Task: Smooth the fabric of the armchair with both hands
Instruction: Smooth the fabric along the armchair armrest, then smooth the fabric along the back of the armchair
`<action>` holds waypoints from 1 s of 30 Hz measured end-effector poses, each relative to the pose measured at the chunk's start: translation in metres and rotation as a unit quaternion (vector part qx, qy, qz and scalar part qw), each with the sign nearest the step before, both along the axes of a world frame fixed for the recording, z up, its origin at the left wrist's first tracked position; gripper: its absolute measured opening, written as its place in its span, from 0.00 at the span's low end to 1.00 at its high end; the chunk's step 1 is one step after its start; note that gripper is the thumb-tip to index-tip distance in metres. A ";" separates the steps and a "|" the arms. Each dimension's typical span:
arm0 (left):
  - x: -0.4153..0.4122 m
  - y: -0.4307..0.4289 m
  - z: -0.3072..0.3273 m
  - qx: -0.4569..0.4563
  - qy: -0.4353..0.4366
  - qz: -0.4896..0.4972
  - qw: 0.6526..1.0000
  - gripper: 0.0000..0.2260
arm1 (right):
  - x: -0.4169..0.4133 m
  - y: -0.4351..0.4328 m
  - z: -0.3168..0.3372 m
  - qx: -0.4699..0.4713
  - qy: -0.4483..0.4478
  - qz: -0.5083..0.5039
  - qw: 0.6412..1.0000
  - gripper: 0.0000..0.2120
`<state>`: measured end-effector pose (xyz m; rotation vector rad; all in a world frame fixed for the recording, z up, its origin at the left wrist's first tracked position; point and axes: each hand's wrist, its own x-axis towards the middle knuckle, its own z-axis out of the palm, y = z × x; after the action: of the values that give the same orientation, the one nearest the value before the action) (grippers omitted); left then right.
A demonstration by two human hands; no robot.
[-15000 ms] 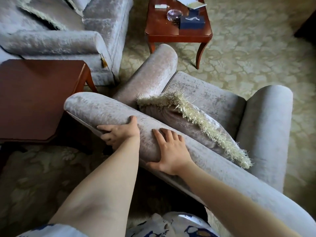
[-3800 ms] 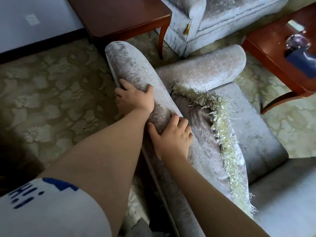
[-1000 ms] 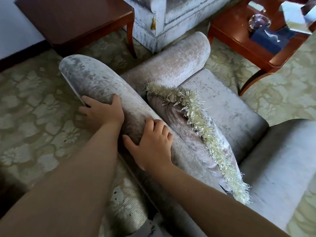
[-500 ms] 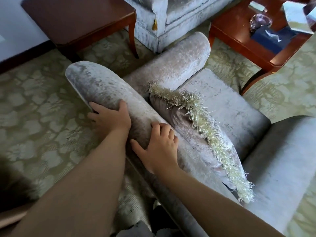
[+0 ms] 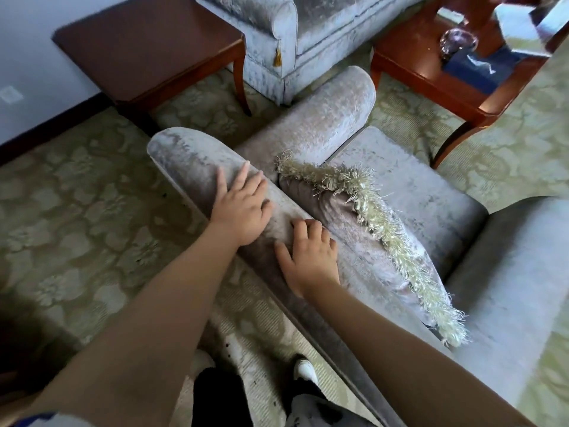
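Now flat on the armchair (image 5: 409, 192), both palms down on the padded top of its backrest (image 5: 184, 155). Left hand (image 5: 241, 208) up from the rear face onto the crest since half a second ago, fingers spread wide. Right hand (image 5: 311, 257) just beside it, nearer the wrist side, fingers slightly curled, gripping nothing. Fringed cushion (image 5: 369, 217) right of both, touching neither.

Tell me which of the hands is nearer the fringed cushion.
Right. The right hand lies flat on the chair's top edge, right beside the fringed cushion. The left hand rests farther along that edge, toward its rounded end.
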<state>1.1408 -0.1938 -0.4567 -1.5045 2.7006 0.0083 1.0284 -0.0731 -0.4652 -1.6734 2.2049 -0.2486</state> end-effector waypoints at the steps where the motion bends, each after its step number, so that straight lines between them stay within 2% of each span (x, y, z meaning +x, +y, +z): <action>1: 0.000 -0.003 0.001 0.010 -0.008 -0.025 1.000 0.24 | 0.000 0.001 0.001 0.000 -0.002 -0.001 1.000 0.30; 4: -0.002 -0.010 0.004 0.044 -0.034 -0.098 0.994 0.25 | 0.001 0.003 0.004 0.004 -0.007 -0.013 1.000 0.33; 10: 0.010 -0.021 0.009 0.091 -0.068 -0.200 0.973 0.27 | 0.007 0.005 0.011 -0.005 -0.032 -0.068 0.997 0.24; 18: 0.012 -0.037 0.010 0.138 -0.107 -0.251 0.952 0.33 | 0.031 0.011 0.015 0.046 0.075 -0.245 0.965 0.39; 24: 0.002 -0.058 0.008 0.161 -0.126 -0.286 0.936 0.37 | 0.024 0.005 0.010 0.061 0.063 -0.246 0.965 0.42; 30: -0.017 -0.070 0.005 0.201 -0.152 -0.261 0.932 0.35 | 0.013 -0.002 0.008 0.099 0.044 -0.197 0.974 0.44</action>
<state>1.1239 -0.2643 -0.4519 -0.5994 2.5437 0.2651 1.0415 -0.0749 -0.4567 -1.1556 2.5215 -0.0515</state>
